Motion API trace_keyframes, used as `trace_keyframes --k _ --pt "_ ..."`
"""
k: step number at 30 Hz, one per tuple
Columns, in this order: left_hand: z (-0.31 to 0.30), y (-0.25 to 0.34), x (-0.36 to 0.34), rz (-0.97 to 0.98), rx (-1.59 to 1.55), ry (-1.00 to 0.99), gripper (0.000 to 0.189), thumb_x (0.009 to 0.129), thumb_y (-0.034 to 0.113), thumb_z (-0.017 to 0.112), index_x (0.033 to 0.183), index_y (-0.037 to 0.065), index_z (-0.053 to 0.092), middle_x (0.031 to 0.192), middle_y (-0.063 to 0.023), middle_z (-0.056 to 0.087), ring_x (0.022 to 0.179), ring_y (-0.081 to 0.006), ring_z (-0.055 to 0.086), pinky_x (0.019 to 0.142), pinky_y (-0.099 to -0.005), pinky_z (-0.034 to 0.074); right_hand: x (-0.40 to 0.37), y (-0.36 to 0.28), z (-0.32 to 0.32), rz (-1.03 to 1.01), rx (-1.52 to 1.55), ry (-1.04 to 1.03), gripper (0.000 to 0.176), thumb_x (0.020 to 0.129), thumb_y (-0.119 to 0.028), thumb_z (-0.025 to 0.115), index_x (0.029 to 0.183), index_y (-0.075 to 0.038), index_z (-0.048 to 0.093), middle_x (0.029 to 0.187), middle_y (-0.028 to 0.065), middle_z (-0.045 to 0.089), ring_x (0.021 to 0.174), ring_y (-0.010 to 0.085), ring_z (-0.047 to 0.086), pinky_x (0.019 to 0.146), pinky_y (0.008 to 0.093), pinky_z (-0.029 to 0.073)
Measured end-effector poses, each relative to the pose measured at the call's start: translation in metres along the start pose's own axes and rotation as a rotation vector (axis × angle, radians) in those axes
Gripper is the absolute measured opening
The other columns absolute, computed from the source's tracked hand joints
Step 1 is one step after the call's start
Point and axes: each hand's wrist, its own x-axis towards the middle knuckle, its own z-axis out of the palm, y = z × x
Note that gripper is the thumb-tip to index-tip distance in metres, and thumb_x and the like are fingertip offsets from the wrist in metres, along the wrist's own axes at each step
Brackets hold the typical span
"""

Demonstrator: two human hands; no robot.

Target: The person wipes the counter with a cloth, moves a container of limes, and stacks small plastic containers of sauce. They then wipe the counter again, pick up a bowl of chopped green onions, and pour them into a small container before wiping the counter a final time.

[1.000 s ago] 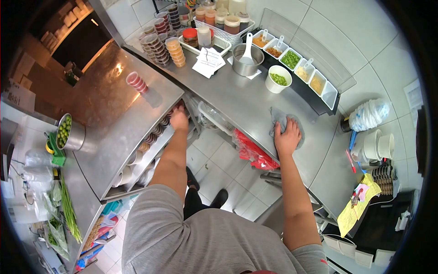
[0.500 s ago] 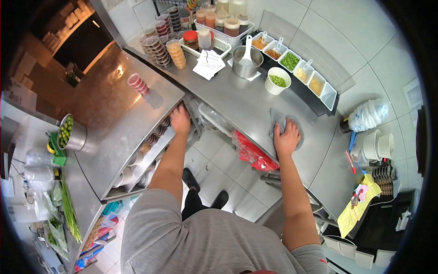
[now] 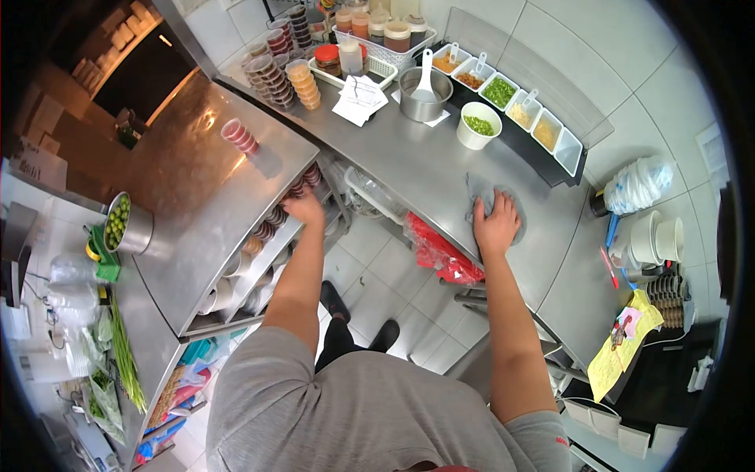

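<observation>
My left hand reaches into the shelf under the left counter, its fingertips at the stacked small sauce cups with dark red contents. Those fingertips are mostly hidden among the cups and under the counter edge. On the right counter, my right hand lies flat with fingers spread over a grey cloth. Above it stands a white tub with chopped green onion. A steel pot holds a white ladle.
White topping containers sit in a black rack along the back wall. A stack of red-filled cups leans on the left counter. Below the right counter hangs a red plastic bag. A steel pot of limes stands far left.
My left hand has moved a little down and left along the shelf, uncovering red-filled cups near the counter corner. My right hand stays on the cloth with its fingers spread.
</observation>
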Motion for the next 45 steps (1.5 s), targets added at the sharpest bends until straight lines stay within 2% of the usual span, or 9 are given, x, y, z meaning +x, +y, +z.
trace_keyframes --k 3,6,9,12,15,20,24,33,45 --pt "0.024 -0.014 0.008 0.114 0.008 0.094 0.048 0.07 0.024 0.069 0.101 -0.01 0.054 0.101 -0.0254 0.059 0.09 -0.0417 0.056 0.077 -0.0452 0.045 0.001 -0.001 -0.001 0.01 -0.001 -0.005 0.046 0.08 -0.036 0.057 0.116 -0.007 0.054 0.121 0.0144 0.053 0.117 0.0299 0.045 0.097 0.0447 0.031" --pt "0.038 -0.01 0.016 -0.155 -0.06 0.051 0.035 0.07 0.018 0.066 0.091 -0.009 0.06 0.091 -0.0229 0.063 0.08 -0.0413 0.06 0.07 -0.0453 0.047 0.001 0.0 -0.002 0.015 0.003 -0.008 0.046 0.08 -0.036 0.057 0.116 -0.007 0.054 0.121 0.0144 0.053 0.117 0.0298 0.045 0.097 0.0448 0.031" --pt "0.056 -0.022 0.028 -0.738 -0.202 -0.025 0.022 0.072 0.012 0.062 0.085 -0.005 0.061 0.077 -0.0186 0.064 0.066 -0.0361 0.061 0.058 -0.0428 0.048 0.0 0.001 0.0 0.01 0.017 -0.01 0.047 0.08 -0.036 0.057 0.116 -0.007 0.054 0.121 0.0144 0.053 0.118 0.0298 0.045 0.097 0.0449 0.031" --pt "0.027 0.008 0.025 -1.123 -0.961 -0.025 0.007 0.073 0.005 0.058 0.074 -0.002 0.059 0.07 -0.0134 0.062 0.058 -0.0261 0.059 0.049 -0.0372 0.045 0.001 0.0 -0.001 0.012 0.006 -0.008 0.047 0.08 -0.036 0.057 0.116 -0.007 0.054 0.12 0.0144 0.053 0.118 0.0299 0.045 0.097 0.0451 0.03" --pt "0.063 -0.033 0.039 -1.112 -0.81 -0.018 0.007 0.073 0.002 0.057 0.067 0.002 0.056 0.065 -0.0093 0.058 0.055 -0.019 0.055 0.044 -0.0316 0.042 0.0 0.001 0.001 0.007 0.0 0.005 0.047 0.08 -0.037 0.057 0.116 -0.007 0.054 0.12 0.0141 0.053 0.118 0.0298 0.045 0.097 0.045 0.03" --pt "0.071 -0.042 0.041 -1.07 -0.862 0.005 0.007 0.073 0.001 0.058 0.066 0.002 0.055 0.063 -0.0089 0.056 0.051 -0.0188 0.052 0.043 -0.0304 0.04 0.0 0.0 0.001 0.005 0.006 0.013 0.047 0.08 -0.037 0.057 0.116 -0.007 0.055 0.119 0.0136 0.054 0.118 0.0295 0.045 0.097 0.0447 0.031" --pt "0.052 -0.041 0.031 -0.949 -0.895 -0.158 0.006 0.071 0.004 0.059 0.067 0.003 0.055 0.062 -0.0085 0.055 0.049 -0.019 0.05 0.042 -0.03 0.038 0.001 0.001 0.002 0.004 -0.003 0.01 0.047 0.08 -0.037 0.057 0.116 -0.007 0.055 0.119 0.0137 0.054 0.118 0.0294 0.045 0.097 0.045 0.031" --pt "0.026 -0.026 0.01 -0.882 -0.864 -0.113 0.008 0.071 0.001 0.052 0.078 0.005 0.051 0.066 -0.0085 0.053 0.057 -0.019 0.053 0.047 -0.0316 0.04 -0.001 0.002 0.003 0.006 -0.004 0.011 0.047 0.08 -0.037 0.057 0.116 -0.007 0.055 0.12 0.0141 0.054 0.118 0.0297 0.045 0.097 0.0454 0.031" --pt "0.033 -0.026 0.041 -1.044 -0.987 -0.036 0.006 0.077 -0.004 0.055 0.073 -0.003 0.058 0.072 -0.0149 0.06 0.055 -0.0211 0.056 0.046 -0.0299 0.047 0.0 0.003 0.004 0.015 0.011 -0.001 0.048 0.08 -0.037 0.057 0.117 -0.006 0.055 0.121 0.013 0.053 0.119 0.0294 0.044 0.099 0.0455 0.03"
